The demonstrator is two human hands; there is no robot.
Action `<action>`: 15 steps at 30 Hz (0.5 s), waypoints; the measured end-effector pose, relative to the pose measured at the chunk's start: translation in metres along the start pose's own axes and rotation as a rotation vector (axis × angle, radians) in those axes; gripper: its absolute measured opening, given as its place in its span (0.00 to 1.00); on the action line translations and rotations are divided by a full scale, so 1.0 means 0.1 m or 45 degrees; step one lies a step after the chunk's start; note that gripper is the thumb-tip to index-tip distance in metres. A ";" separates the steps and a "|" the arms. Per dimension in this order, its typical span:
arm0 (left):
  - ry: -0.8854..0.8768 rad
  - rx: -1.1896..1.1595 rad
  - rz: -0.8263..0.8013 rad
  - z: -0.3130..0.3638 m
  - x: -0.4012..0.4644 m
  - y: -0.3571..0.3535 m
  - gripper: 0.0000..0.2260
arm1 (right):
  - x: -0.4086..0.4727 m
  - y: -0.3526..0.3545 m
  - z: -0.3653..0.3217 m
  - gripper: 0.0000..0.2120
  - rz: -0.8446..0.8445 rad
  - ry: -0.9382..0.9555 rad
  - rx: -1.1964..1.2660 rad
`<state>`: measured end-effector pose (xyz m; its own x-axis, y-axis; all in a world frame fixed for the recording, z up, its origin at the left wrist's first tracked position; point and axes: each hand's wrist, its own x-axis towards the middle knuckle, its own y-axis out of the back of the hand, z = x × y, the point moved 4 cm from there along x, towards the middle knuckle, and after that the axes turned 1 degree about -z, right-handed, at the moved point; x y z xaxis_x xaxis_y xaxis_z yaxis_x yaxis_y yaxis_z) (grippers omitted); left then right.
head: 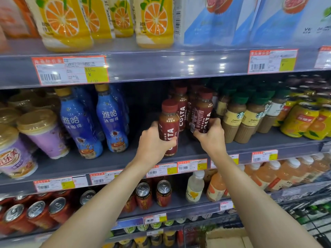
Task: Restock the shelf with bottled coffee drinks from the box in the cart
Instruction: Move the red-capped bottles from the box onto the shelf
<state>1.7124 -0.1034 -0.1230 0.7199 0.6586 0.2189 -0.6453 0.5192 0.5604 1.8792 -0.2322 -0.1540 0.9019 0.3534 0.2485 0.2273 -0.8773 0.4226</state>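
Observation:
My left hand (154, 142) grips a brown Costa coffee bottle (169, 122) with a dark red cap, upright at the front of the middle shelf (107, 161). My right hand (212, 135) grips a second Costa bottle (203, 111) a little further back and to the right. Behind them stand more Costa bottles (181, 104) in a row. The cardboard box (225, 237) shows at the bottom edge, between my forearms and the cart (308, 212).
Blue iced-coffee bottles (111, 120) stand left of a dark gap on the shelf. Starbucks bottles (236, 119) with green caps crowd the right side. Purple cups (43, 135) sit far left. Cans (145, 194) and juice bottles fill the shelf below; orange drinks sit above.

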 end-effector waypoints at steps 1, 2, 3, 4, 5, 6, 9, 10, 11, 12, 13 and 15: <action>0.001 0.001 0.001 0.00 0.00 0.00 0.24 | 0.01 -0.01 0.00 0.26 0.000 -0.002 -0.001; 0.002 0.002 0.003 0.00 0.00 0.00 0.24 | 0.02 -0.01 0.00 0.26 0.002 -0.003 -0.001; 0.003 0.002 0.004 0.00 0.00 0.00 0.24 | 0.02 -0.02 0.00 0.26 0.000 -0.005 -0.003; 0.002 0.002 0.003 0.00 -0.01 0.00 0.24 | 0.02 -0.03 0.00 0.26 -0.004 -0.012 -0.001; 0.002 0.002 0.003 0.01 -0.01 0.00 0.24 | 0.01 -0.03 0.00 0.26 -0.009 -0.018 0.001; 0.001 0.003 0.004 0.01 -0.01 0.00 0.24 | 0.01 -0.04 0.02 0.26 -0.014 -0.019 -0.007; -0.002 0.002 0.002 0.01 -0.01 0.00 0.24 | -0.05 -0.02 0.03 0.29 -0.016 0.009 -0.084; -0.005 0.003 -0.001 0.01 -0.01 0.00 0.24 | -0.08 0.01 0.01 0.31 -0.011 0.023 -0.113; -0.011 0.003 0.003 0.00 0.00 0.00 0.24 | -0.12 0.03 0.00 0.32 -0.014 0.037 -0.156; -0.017 0.001 0.008 0.00 0.00 0.00 0.24 | -0.18 0.04 -0.01 0.34 -0.027 0.050 -0.217; -0.023 -0.003 0.012 -0.01 0.00 -0.01 0.24 | -0.26 0.05 -0.01 0.36 -0.046 0.066 -0.299; -0.034 -0.001 0.014 -0.02 0.01 -0.03 0.25 | -0.45 0.05 0.00 0.40 -0.086 0.158 -0.524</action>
<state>1.7151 -0.1032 -0.1261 0.7194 0.6493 0.2466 -0.6535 0.5124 0.5571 1.8398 -0.2525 -0.1634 0.8334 0.4640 0.3003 0.0963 -0.6569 0.7478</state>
